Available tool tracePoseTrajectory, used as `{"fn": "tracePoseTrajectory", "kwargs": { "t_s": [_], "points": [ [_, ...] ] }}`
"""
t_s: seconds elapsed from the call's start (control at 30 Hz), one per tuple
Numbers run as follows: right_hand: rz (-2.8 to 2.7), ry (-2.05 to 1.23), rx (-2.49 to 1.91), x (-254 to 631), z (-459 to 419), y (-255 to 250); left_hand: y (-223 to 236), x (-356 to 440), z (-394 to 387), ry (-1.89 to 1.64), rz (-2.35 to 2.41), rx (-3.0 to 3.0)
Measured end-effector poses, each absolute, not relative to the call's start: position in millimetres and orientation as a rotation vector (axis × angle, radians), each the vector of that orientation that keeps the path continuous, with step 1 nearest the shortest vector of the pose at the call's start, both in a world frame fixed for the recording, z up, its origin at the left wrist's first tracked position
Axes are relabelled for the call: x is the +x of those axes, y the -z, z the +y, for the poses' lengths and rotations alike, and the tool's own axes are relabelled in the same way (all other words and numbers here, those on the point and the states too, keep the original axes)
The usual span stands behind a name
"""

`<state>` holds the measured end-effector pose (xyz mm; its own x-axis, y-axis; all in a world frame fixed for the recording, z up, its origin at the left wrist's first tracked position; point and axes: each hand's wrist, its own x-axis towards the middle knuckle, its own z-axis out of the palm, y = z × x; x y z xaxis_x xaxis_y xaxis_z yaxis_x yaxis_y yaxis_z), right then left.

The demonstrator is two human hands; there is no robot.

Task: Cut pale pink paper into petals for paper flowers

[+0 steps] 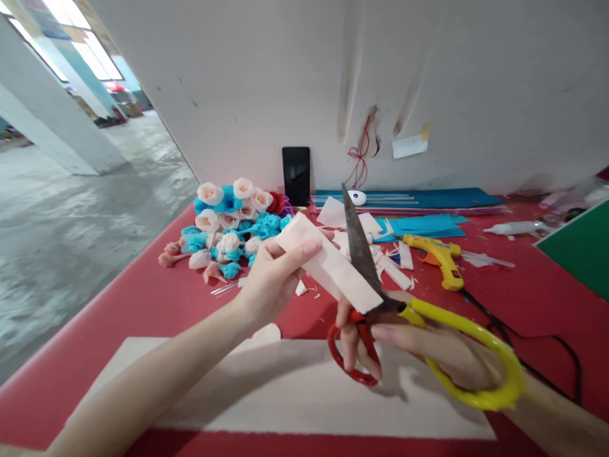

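Note:
My left hand point(280, 273) pinches a folded strip of pale pink crepe paper point(340, 270) between thumb and fingers. The strip slants down to the right, its far end close to the pivot of the scissors point(364, 254). In the scissors' handles, one loop red and one yellow, sits my right hand point(428, 346), fingers wrapped through them. One blade points up and away behind the strip; the other blade is hidden by the paper. Under both hands a large pale pink sheet point(266, 393) lies flat on the red table point(157, 304).
Several paper flowers point(228, 222) in white, blue and pink are heaped at the back left. A black phone point(295, 174) leans on the wall. Paper scraps point(394, 273), blue paper point(423, 225), a yellow glue gun point(440, 254) with a black cord and a green board point(580, 247) lie to the right.

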<state>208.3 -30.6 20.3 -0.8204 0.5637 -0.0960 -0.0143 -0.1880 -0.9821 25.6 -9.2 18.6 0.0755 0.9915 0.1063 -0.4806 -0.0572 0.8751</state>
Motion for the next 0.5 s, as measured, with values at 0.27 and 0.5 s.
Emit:
{"fn": "tracePoseTrajectory", "kwargs": {
  "t_s": [0.27,0.5],
  "points": [
    [-1.663,-2.039,-0.608,209.1,-34.1,-16.1,-15.7,26.1,-10.7,-1.35,0.689,1.05],
    [-1.631,-2.005,-0.531,205.8,-33.3,-13.2,-12.8,23.3,-8.2,-1.482,0.782,1.119]
  ]
}}
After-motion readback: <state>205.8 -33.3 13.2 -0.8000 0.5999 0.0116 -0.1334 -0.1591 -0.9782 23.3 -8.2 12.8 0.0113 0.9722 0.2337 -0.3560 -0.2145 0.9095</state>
